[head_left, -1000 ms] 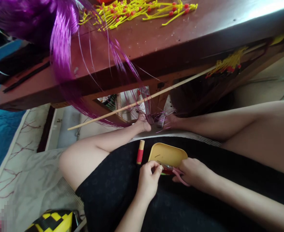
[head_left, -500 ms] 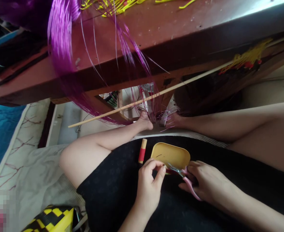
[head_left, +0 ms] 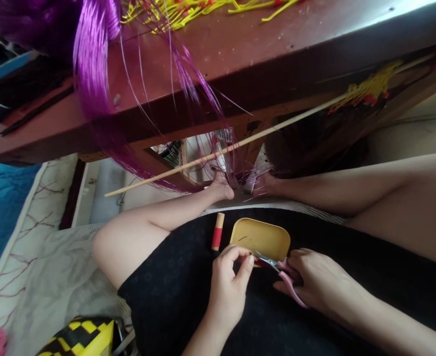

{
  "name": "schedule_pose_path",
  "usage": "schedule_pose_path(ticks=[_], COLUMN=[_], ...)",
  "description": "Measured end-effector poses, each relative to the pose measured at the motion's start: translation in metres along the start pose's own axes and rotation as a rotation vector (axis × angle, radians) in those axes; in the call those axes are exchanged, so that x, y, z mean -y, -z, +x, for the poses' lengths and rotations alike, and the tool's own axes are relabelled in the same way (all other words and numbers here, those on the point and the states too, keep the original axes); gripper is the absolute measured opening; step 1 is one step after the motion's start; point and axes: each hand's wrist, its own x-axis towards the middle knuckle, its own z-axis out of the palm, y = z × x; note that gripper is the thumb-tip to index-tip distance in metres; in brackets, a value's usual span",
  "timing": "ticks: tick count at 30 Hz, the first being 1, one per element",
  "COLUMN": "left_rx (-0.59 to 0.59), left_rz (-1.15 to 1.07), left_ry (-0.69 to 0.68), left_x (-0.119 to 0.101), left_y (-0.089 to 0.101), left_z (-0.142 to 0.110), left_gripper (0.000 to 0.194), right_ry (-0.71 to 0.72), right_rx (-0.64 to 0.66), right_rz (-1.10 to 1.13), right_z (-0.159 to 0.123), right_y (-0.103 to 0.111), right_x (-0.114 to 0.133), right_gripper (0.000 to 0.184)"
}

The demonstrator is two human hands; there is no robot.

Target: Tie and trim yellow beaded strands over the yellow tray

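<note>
Pink-handled scissors (head_left: 290,284) are in my right hand (head_left: 316,277), its fingers closed round the handles. The blades point left over the near rim of a yellow tray (head_left: 277,232) on my lap. My left hand (head_left: 231,274) pinches with thumb and forefinger right at the blade tips; what it holds is too small to make out. A small dark sliver (head_left: 242,238) lies inside the tray. Left of the tray, a short tan stick with a red band (head_left: 218,232) rests on the black cloth (head_left: 173,282) over my lap.
A long thin wooden stick (head_left: 203,159) slants across, yellow strands (head_left: 370,91) hanging near its far end. Purple shiny strands (head_left: 92,64) drape over the edge of a red-brown table (head_left: 247,54). Yellow cords (head_left: 181,15) lie on top. A yellow-black woven item (head_left: 80,336) sits at lower left.
The view has shifted slightly. The scissors blades look closer together and nearer my left fingertips; both hands have stayed in almost the same place.
</note>
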Motion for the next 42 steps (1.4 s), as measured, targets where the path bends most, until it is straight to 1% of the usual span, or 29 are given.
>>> schedule_pose_path(ticks=[8, 11, 18, 23, 26, 29, 32, 37, 42], left_rx=[0.056, 0.057, 0.064, 0.042, 0.035, 0.035, 0.056, 0.093, 0.120], left_rz=[-0.084, -0.103, -0.106, -0.101, -0.060, -0.002, 0.046, 0.069, 0.010], left_ry=[0.053, 0.069, 0.094, 0.136, 0.113, 0.052, 0.013, 0.021, 0.064], left_x=[0.003, 0.004, 0.006, 0.006, 0.003, 0.000, -0.004, -0.006, -0.002], left_y=[0.000, 0.000, -0.001, -0.001, 0.000, 0.000, 0.001, 0.002, 0.002], left_z=[-0.001, -0.002, -0.002, 0.000, 0.000, 0.000, 0.000, -0.001, 0.000], left_gripper=[0.017, 0.016, 0.016, 0.016, 0.015, 0.014, 0.014, 0.016, 0.015], right_ry=[-0.053, -0.065, -0.074, -0.055, -0.038, -0.016, -0.013, -0.026, -0.041], right_rx=[0.082, 0.098, 0.095, 0.056, 0.026, 0.008, -0.001, 0.016, 0.049], right_rz=[0.045, 0.047, 0.040, 0.015, -0.008, -0.015, -0.019, -0.018, 0.011], right_z=[0.002, 0.002, 0.002, 0.001, 0.002, 0.003, 0.004, 0.007, 0.010], right_y=[0.006, 0.008, 0.006, 0.006, 0.006, 0.007, 0.007, 0.006, 0.003], right_x=[0.003, 0.004, 0.003, 0.004, 0.006, 0.008, 0.009, 0.011, 0.006], right_gripper=[0.024, 0.023, 0.024, 0.020, 0.018, 0.017, 0.019, 0.021, 0.017])
